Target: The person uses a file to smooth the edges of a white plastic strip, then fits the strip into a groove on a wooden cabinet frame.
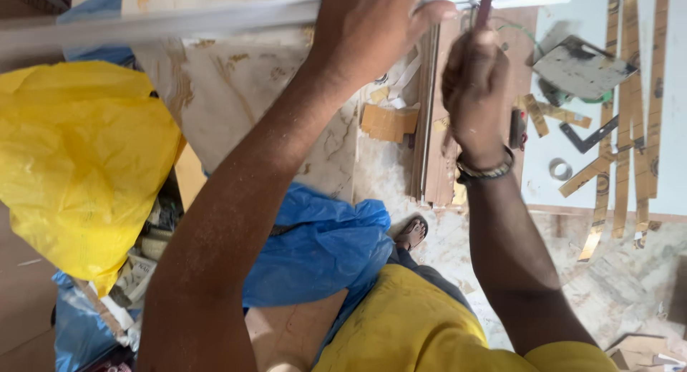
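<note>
- Left hand (372, 28) clenched over a long pale strip (179, 21) that runs from the far left to the far right of the scene; fingers wrapped on top, thumb tip showing at the right edge.
- Right hand (476, 93) fisted around a thin dark red tool handle (486, 3), held upright just right of the left hand; the tool's tip is out of frame, so its kind cannot be told.
- Beaded wristband (486, 170) on the right wrist.
- The strip sits up close to the camera, above the marble floor (315, 150); its far-right end is a wider white section.
- To do the step well, judged from the grip: keep the left hand pressing the strip steady close to the tool, hold the tool square to the strip, and keep the left thumb clear of it, as the 2 hands are almost touching.
- Below: a stack of narrow brown laminate strips (429, 128), a white board (572, 128) at right with more brown strips, a metal square (590, 136), a tape roll (560, 169) and a grey plate (583, 68).
- Left: yellow plastic bag (79, 157); near centre, blue plastic sheet (315, 250). Sandalled foot (411, 232) just right of it.
</note>
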